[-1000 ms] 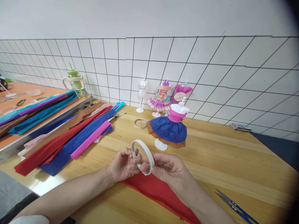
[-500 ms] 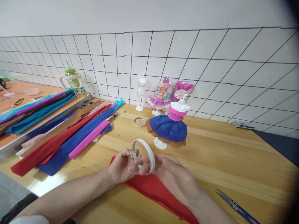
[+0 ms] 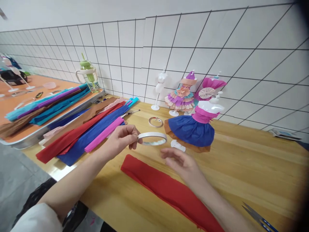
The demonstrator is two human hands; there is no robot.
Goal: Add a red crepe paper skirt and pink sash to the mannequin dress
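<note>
A roll of white tape (image 3: 152,134) is pinched at its left edge by my left hand (image 3: 127,137), held level in the air above the table. My right hand (image 3: 177,158) is off the tape, a little to its lower right, with fingers apart and slightly bent. Below both hands lies a folded strip of red crepe paper (image 3: 164,190). Behind the tape stands a small white mannequin (image 3: 209,106) in a pink top and a blue skirt (image 3: 193,129) with a brown hem. A second tape roll (image 3: 155,121) rests flat on the table.
Crepe paper strips in several colours (image 3: 89,135) lie at left, beside an orange-topped tray (image 3: 72,84) with a green-lidded cup (image 3: 88,75). Along the tiled wall stand a bare mannequin (image 3: 160,85) and two dressed ones (image 3: 182,96). Blue-handled snips (image 3: 258,217) lie at lower right.
My right hand has let go of the tape roll and drawn away to the right. My left hand has moved up and left with the roll, tipping it level. The view has shifted left.
</note>
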